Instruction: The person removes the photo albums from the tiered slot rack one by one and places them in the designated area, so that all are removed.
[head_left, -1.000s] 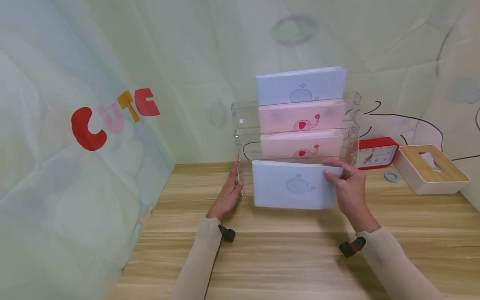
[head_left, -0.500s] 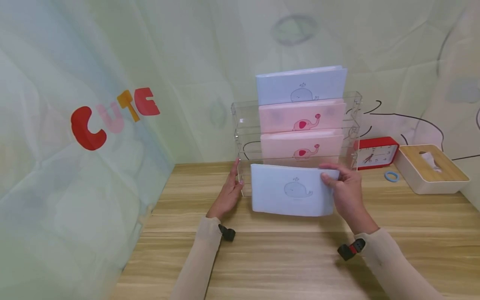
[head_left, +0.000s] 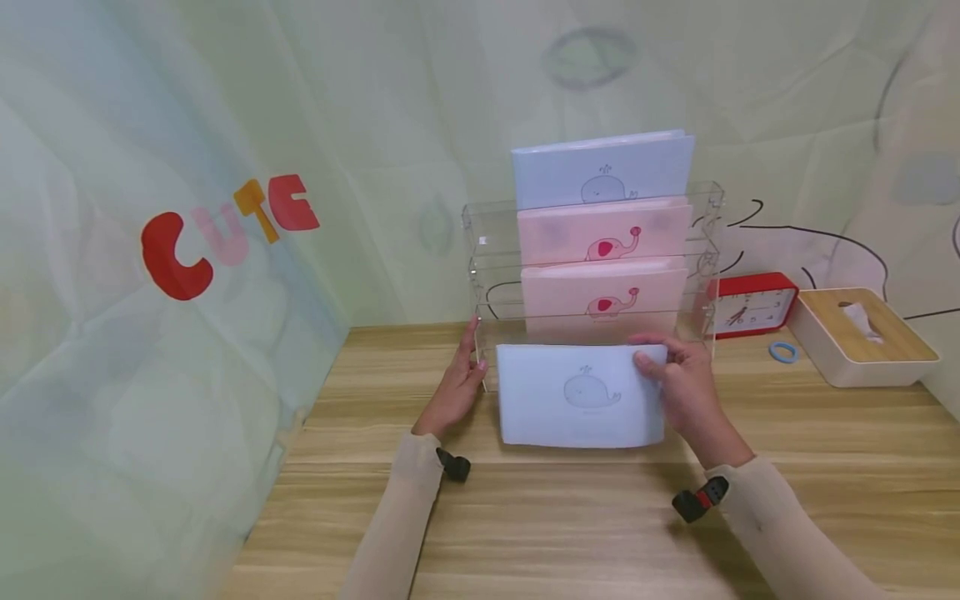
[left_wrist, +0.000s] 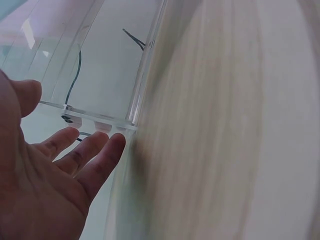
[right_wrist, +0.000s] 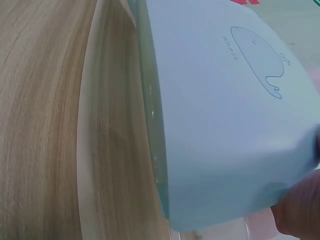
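Observation:
My right hand [head_left: 688, 390] pinches the upper right corner of a light blue booklet [head_left: 573, 425] with a whale drawing, thumb on the front cover. The booklet is held upright just in front of a clear acrylic rack [head_left: 493, 242]. In the right wrist view the booklet's cover [right_wrist: 215, 115] fills much of the frame, and only part of the hand shows. My left hand [head_left: 453, 393] rests against the rack's left side; in the left wrist view its fairly straight fingers [left_wrist: 95, 155] reach the rack's edge. Behind stand two pink elephant booklets [head_left: 600, 296] and another blue whale booklet [head_left: 558, 179] in the rack's tiers.
Right of the rack stand a red alarm clock [head_left: 753, 304] and a tissue box [head_left: 862, 367] with a wooden lid. A blue ring [head_left: 783, 352] lies before them on the wooden table [head_left: 570, 525]. A patterned cloth with red, pink and orange letters hangs behind and left.
My right hand has drawn the blue booklet toward me, down and slightly left in the head view, away from the rack. The left hand has stayed at the rack's side.

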